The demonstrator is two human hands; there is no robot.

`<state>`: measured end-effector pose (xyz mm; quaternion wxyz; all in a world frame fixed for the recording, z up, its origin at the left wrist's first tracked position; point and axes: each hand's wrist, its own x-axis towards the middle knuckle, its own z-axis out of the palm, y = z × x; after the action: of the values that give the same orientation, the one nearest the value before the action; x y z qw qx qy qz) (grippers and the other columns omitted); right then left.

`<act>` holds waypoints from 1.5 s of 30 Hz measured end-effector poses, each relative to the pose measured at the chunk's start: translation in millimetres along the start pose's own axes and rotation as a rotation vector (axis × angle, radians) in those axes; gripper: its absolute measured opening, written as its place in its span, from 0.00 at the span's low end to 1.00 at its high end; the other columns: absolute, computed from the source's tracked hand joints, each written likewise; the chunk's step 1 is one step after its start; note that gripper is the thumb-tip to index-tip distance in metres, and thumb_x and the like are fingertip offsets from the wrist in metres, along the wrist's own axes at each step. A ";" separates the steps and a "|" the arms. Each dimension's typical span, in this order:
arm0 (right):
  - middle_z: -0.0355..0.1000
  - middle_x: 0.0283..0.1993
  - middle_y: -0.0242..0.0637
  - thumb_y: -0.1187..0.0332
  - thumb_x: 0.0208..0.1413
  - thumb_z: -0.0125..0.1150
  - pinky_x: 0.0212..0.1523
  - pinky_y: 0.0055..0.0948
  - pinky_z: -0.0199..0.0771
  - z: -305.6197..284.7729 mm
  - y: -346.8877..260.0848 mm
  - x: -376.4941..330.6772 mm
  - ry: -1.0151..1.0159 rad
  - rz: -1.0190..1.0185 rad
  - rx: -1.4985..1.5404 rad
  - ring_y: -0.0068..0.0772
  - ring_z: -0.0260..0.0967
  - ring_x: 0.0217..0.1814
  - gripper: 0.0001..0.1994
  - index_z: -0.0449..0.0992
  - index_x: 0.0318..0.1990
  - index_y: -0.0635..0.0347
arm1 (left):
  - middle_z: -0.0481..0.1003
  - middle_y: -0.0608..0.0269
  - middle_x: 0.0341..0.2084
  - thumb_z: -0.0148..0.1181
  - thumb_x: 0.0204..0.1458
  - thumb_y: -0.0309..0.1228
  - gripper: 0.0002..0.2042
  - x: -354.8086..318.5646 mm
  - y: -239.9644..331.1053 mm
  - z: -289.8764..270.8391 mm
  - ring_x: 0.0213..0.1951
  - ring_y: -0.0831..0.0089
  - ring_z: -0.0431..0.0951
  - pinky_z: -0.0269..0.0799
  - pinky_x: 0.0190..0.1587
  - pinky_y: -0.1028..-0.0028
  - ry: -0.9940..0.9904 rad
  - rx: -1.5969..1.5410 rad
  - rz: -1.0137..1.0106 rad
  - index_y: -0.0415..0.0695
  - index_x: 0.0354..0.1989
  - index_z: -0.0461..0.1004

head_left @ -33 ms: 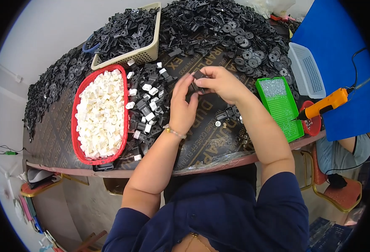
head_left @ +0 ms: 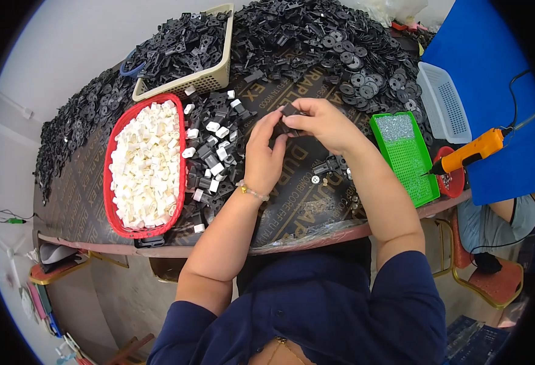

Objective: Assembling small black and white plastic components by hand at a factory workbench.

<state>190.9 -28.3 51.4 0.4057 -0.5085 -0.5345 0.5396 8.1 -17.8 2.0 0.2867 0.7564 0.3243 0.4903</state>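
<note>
My left hand [head_left: 264,149] and my right hand [head_left: 321,125] meet over the middle of the dark printed tabletop. Between them is a small black plastic part [head_left: 290,114], blocky in shape and partly hidden by my fingers. The right thumb and fingers pinch it from the right. My left fingertips and thumb close on its left side. To the left of my left hand lies a loose heap of black parts with white plastic pieces [head_left: 221,131] among them. A few black parts [head_left: 331,164] and a small white disc [head_left: 315,179] rest below my right wrist.
A red basket [head_left: 110,176] of white pieces stands left, a beige basket [head_left: 219,76] of black parts behind it. Black parts [head_left: 279,36] pile up along the back. At right are a green tray [head_left: 428,182] with small metal pieces, an orange electric screwdriver [head_left: 474,150] and a clear bin [head_left: 438,100].
The black part has turned slightly between my fingers, and its upper end now shows more. My hands have hardly shifted.
</note>
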 end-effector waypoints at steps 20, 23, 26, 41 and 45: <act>0.73 0.43 0.31 0.79 0.46 0.72 0.41 0.19 0.69 15.9 8.3 -37.7 0.365 -0.308 0.020 0.17 0.68 0.38 0.23 0.72 0.51 0.64 | 0.76 0.57 0.48 0.55 0.63 0.27 0.13 12.2 5.7 -19.7 0.50 0.63 0.79 0.80 0.53 0.60 -0.271 -1.384 -0.821 0.45 0.56 0.68; 0.72 0.47 0.34 0.77 0.44 0.72 0.47 0.25 0.70 14.3 -4.9 -47.5 0.456 -0.536 -0.366 0.24 0.69 0.46 0.23 0.77 0.52 0.61 | 0.76 0.55 0.48 0.54 0.64 0.30 0.13 12.0 6.6 -19.6 0.48 0.61 0.80 0.81 0.52 0.61 -0.306 -1.434 -0.819 0.44 0.56 0.68; 0.70 0.51 0.36 0.75 0.43 0.73 0.54 0.31 0.68 14.9 -3.2 -46.9 0.406 -0.610 -0.407 0.31 0.68 0.53 0.23 0.80 0.51 0.58 | 0.76 0.56 0.47 0.53 0.65 0.32 0.14 8.4 4.4 -18.7 0.47 0.62 0.81 0.81 0.51 0.62 -0.338 -1.461 -0.803 0.43 0.57 0.67; 0.74 0.52 0.39 0.72 0.44 0.72 0.58 0.35 0.67 17.4 -3.8 -44.6 0.464 -0.652 -0.581 0.41 0.69 0.57 0.21 0.80 0.49 0.59 | 0.75 0.60 0.51 0.53 0.65 0.30 0.20 5.2 21.4 -11.6 0.51 0.72 0.78 0.77 0.54 0.68 -0.375 -1.205 -0.582 0.38 0.63 0.64; 0.75 0.51 0.41 0.72 0.52 0.68 0.55 0.30 0.71 10.2 8.7 -36.0 0.365 -0.476 -0.236 0.34 0.72 0.53 0.15 0.79 0.47 0.67 | 0.76 0.60 0.48 0.54 0.64 0.26 0.17 5.2 16.3 -8.8 0.48 0.75 0.78 0.75 0.49 0.76 -0.326 -0.932 -0.535 0.35 0.59 0.68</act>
<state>187.3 -66.2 46.1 0.5478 -0.5011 -0.6159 0.2637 5.0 -23.0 20.2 0.7515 0.5070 0.2056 0.3686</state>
